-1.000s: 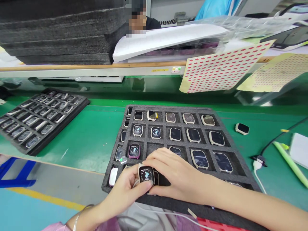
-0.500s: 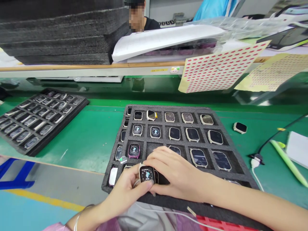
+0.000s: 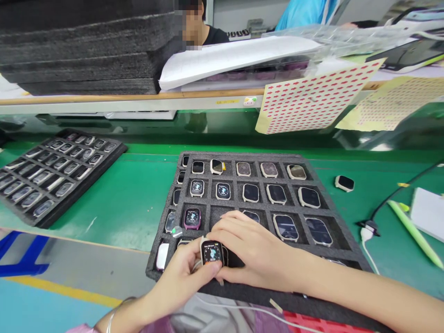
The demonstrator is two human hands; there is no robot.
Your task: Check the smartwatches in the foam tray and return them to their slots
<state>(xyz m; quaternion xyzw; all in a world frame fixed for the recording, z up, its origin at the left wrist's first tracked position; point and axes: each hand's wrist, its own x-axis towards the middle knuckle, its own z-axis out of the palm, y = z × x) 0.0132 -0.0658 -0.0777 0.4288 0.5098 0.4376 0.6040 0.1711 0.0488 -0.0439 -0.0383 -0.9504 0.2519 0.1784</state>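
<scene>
Left fingers (image 3: 205,269) clamped on a lit watch (image 3: 212,252), thumb on its lower edge, face up toward the camera. The right fingers (image 3: 227,227) curl together against the watch's 3 o'clock side; whether they grip it or only steady it cannot be told. The left hand (image 3: 180,280) comes in from 7 o'clock, the right hand (image 3: 255,253) from 4 o'clock, and both hold the watch just above the near edge of a foam tray (image 3: 347,252). Over the last second the hands have kept their place and the watch has barely shifted, so the hold is a settled one. In the tray, a purple watch (image 3: 192,218) lies at 11 o'clock, with further watches in the cells beyond. On the green table (image 3: 138,199), a loose watch (image 3: 344,183) lies at 2 o'clock and a second tray (image 3: 104,163) at 10 o'clock. A sticker sheet (image 3: 312,99) hangs at 1 o'clock.
</scene>
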